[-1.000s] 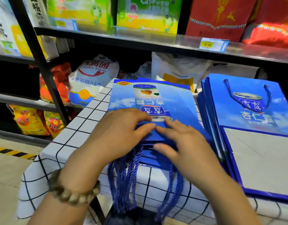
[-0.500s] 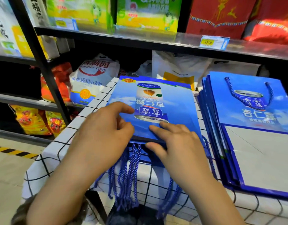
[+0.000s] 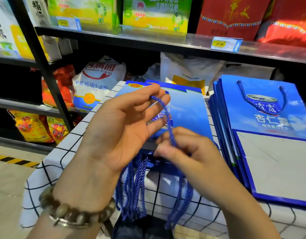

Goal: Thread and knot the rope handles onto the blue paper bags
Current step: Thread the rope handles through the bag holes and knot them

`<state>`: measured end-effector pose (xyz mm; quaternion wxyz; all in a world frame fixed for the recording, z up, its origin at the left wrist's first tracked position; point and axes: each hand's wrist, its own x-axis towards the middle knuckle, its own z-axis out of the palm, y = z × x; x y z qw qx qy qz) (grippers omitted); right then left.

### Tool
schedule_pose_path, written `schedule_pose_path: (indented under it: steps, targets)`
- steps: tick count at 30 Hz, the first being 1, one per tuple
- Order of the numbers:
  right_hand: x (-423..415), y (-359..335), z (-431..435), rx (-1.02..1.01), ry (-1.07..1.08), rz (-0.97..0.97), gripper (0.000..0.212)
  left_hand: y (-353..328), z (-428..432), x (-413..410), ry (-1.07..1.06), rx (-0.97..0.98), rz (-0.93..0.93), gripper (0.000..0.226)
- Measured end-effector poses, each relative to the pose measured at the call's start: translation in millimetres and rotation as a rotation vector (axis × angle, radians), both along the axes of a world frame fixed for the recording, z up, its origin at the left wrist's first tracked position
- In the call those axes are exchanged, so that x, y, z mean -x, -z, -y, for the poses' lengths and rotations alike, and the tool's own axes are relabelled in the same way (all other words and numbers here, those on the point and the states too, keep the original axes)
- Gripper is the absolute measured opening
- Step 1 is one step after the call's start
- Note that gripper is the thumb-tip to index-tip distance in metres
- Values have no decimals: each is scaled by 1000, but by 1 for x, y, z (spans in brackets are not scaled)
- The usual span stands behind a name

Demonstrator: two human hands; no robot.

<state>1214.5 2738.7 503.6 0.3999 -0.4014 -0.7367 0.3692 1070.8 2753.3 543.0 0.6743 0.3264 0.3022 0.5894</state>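
A flat blue paper bag (image 3: pixel 188 112) lies on the checked tablecloth (image 3: pixel 57 163) in front of me. My left hand (image 3: pixel 121 128) is raised palm up above it and pinches the top end of a blue twisted rope (image 3: pixel 166 114) between thumb and fingertips. My right hand (image 3: pixel 188 150) grips the same rope lower down, over the bag's near edge. A bundle of loose blue ropes (image 3: pixel 133 185) hangs off the table edge under my hands.
A stack of blue bags (image 3: pixel 262 135) lies to the right, the top one with a rope handle fitted. Behind the table stand black shelves (image 3: pixel 166 44) with flour sacks, green boxes and red packages. Beige floor with a yellow-black stripe lies left.
Both hands have lifted off the flat bag. They now hold a single blue rope stretched between them, the left hand turned palm up.
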Motion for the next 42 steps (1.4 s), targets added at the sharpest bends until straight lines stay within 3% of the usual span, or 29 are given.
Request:
schedule_pose_path:
  steps: [3, 6, 11, 13, 15, 18, 20, 23, 26, 30, 35, 42]
  targets:
    - [-6, -22, -12, 106, 196, -294, 26, 5, 3, 0, -61, -118, -500, 18]
    - [-10, -37, -33, 165, 246, -411, 30, 12, 8, -8, -139, -187, -629, 16]
    - [-4, -36, -58, 304, 196, -491, 30, 26, -4, -20, 35, -286, -1062, 14]
    - [-5, -35, -61, 331, 192, -480, 28, 26, -10, -21, 74, -279, -1101, 17]
    - [-12, -28, -64, 267, 282, -327, 20, 22, -15, -21, 99, -232, -1044, 21]
    - [-30, -15, -62, -84, 537, 9, 24, 18, -22, -20, 65, -230, -1011, 18]
    - [-37, -9, -52, -198, 427, 33, 23, 20, -26, -22, 67, -266, -1032, 22]
    - [-37, -1, -38, -112, 242, 30, 22, 24, -28, -30, 69, -297, -999, 59]
    - [-42, 6, -34, -38, 223, -108, 23, 29, -27, -37, 22, -379, -1075, 72]
    - [-47, 13, -35, -6, 248, -129, 25, 32, -21, -37, -20, -491, -1278, 64]
    - [-55, 17, -39, -101, 253, 182, 26, 43, -14, -10, 85, -708, -1729, 52]
    - [-47, 14, -42, -150, 191, 330, 28, 55, -15, 0, 18, -678, -1606, 43]
